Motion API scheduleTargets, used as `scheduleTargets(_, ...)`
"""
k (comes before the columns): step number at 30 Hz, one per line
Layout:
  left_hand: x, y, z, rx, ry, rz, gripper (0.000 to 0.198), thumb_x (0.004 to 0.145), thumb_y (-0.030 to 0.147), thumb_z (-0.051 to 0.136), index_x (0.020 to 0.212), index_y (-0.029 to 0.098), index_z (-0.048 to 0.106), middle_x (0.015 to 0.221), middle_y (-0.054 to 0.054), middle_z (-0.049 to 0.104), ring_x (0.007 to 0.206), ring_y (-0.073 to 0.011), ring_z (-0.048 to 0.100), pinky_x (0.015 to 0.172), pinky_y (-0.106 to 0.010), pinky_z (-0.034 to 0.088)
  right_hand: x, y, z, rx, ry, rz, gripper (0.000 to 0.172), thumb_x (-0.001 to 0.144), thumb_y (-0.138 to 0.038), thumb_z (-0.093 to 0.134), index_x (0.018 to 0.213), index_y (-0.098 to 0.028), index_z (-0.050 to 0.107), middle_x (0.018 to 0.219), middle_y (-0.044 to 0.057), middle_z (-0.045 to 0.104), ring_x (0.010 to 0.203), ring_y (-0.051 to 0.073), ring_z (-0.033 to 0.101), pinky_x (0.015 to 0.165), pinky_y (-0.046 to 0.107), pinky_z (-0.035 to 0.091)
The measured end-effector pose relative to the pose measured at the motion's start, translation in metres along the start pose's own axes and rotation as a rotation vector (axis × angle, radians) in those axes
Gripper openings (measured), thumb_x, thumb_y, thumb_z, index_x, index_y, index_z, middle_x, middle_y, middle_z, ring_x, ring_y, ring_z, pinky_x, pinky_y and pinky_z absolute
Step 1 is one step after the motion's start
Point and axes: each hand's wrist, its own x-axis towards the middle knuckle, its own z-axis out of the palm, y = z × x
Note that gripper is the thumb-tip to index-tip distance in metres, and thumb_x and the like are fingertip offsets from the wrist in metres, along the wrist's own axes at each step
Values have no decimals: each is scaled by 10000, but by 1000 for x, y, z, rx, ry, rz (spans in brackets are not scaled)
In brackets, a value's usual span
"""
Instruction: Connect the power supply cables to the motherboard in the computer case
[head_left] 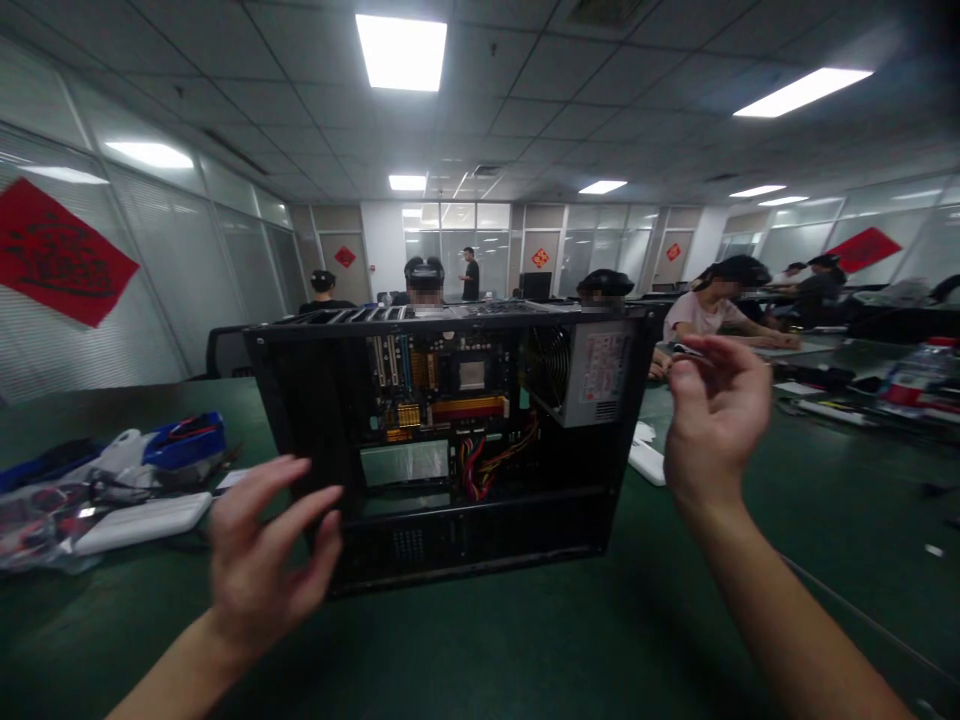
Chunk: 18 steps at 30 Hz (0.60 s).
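An opened black computer case point(487, 535) stands upright on the green table, its open side facing me. Inside are a motherboard point(472, 373), a grey power supply point(600, 375) at the upper right, and a bundle of coloured cables point(474, 468). My left hand point(270, 545) is by the case's lower left side, fingers bent and apart, with nothing in them. To the right of the case I see my right hand point(716, 415) raised, palm turned inward, fingers loosely curved. Nothing can be made out in it, and it looks apart from the case.
On the left of the green table point(480, 650) lie plastic bags point(45, 515), a blue item point(184, 440) and a long white object point(146, 522). A bottle with a red cap point(919, 375) stands at the far right. Another person point(712, 310) works across on the right.
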Motion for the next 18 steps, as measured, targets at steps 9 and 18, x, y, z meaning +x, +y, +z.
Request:
scheduleTargets(9, 14, -29, 24, -368, -172, -1087, 565, 757, 457, 684, 1265, 238, 565, 1260, -67, 672, 1199, -313, 622, 1032, -468, 533, -84, 69, -23, -203, -512, 552, 525, 751, -443, 675, 1170, -136, 603, 1158, 158, 690, 1077, 301, 645, 994, 473, 501)
scheduleTargets(18, 23, -5, 37, -23, -113, -1133, 340, 852, 506, 499, 729, 193, 540, 607, -21, 546, 584, -203, 521, 550, -304, 392, -82, 60, -10, -394, -386, 443, 177, 725, -289, 479, 816, -180, 584, 772, 96, 664, 722, 242, 583, 739, 376, 501)
